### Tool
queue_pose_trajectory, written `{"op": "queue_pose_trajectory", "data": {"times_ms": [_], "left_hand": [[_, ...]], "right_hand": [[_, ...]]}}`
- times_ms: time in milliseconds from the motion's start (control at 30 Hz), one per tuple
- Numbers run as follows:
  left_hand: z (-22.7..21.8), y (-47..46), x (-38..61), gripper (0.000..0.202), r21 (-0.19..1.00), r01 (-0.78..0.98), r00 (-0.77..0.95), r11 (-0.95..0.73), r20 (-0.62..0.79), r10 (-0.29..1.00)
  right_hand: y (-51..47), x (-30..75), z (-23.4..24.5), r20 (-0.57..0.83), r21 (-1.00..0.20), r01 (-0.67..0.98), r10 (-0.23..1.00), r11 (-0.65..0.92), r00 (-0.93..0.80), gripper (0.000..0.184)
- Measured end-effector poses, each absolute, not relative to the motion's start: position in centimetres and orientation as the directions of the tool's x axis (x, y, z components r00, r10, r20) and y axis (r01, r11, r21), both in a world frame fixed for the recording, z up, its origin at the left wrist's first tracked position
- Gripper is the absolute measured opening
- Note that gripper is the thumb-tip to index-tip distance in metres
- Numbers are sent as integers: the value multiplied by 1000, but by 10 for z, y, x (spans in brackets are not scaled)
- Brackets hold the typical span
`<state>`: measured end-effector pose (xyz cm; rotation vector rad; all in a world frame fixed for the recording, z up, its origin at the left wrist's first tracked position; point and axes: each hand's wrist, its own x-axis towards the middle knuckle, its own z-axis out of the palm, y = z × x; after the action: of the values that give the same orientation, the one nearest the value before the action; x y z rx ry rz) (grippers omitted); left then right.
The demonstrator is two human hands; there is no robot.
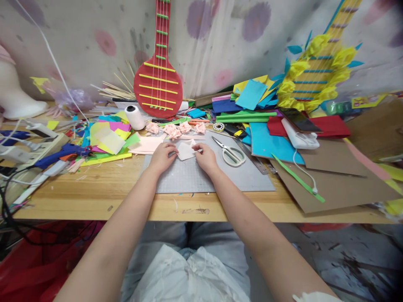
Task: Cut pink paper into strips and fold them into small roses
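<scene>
A small pale piece of paper [186, 152] lies between my hands above the grey cutting mat [185, 180]. My left hand [163, 157] has its fingers closed at the paper's left edge. At the opposite edge my right hand [206, 158] pinches the paper near its top right corner. Scissors [232, 155] with pale handles rest on the mat to the right of my right hand. Just beyond the paper sit several pink crumpled paper flowers [172, 131]. Pink sheets [145, 145] lie to the left, close behind my left hand.
A red paper-covered lute shape [158, 90] leans at the back, with a white thread spool [134, 118] beside it. Coloured scraps and a blue glue gun [64, 153] crowd the left. Brown cardboard [340, 184], a phone [300, 120] and a white power bank [299, 135] are on the right.
</scene>
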<state>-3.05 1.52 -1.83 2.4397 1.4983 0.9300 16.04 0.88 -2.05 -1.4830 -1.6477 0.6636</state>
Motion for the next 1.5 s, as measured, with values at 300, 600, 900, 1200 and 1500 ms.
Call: {"op": "queue_pose_trajectory", "data": {"times_ms": [300,600,900,1200,1500], "left_hand": [[-10,3,-2,18,248,675,603,-695,359,713],[-13,15,4,29,596,653,399,-467,253,881],[-19,19,15,28,643,679,289,-355,210,934],[-14,7,20,22,512,768,285,-384,263,922],[-13,6,20,3,465,776,320,-425,290,902]], "right_hand": [[15,163,-28,166,-834,502,972,228,-166,31],[21,170,-26,116,-883,423,968,203,-223,43],[19,171,-22,109,-831,511,966,219,-236,46],[18,170,-25,150,-819,516,962,251,-229,37],[12,171,-16,126,-803,537,955,258,-270,20]]}}
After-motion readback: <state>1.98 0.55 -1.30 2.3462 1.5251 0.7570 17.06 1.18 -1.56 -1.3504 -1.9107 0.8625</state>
